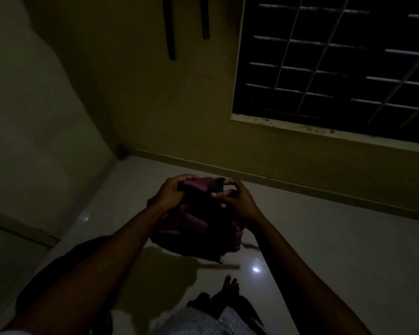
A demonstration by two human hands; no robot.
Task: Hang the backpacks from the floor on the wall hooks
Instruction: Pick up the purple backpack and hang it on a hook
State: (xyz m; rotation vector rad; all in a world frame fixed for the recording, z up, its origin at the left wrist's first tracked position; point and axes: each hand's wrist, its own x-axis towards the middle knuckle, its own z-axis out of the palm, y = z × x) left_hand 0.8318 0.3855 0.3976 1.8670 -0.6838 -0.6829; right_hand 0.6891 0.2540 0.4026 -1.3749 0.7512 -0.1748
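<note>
Hands grip a purple backpack [198,223] clear of the floor [336,238]: left hand [171,191] and right hand [235,199] both closed on its top edge, likely readying it for wall hooks.

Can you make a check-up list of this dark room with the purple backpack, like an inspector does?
Surface: pale glossy floor, light glints on it.
Job's things: purple backpack held up off the floor; dark straps hang on the wall above; hooks not visible.
Clutter: dark shape on the floor at left, too dim to identify.
Hands: left hand and right hand both grip the backpack's top.
Cables: nothing seen.
Surroundings: yellowish wall, barred window, bare foot.
</note>
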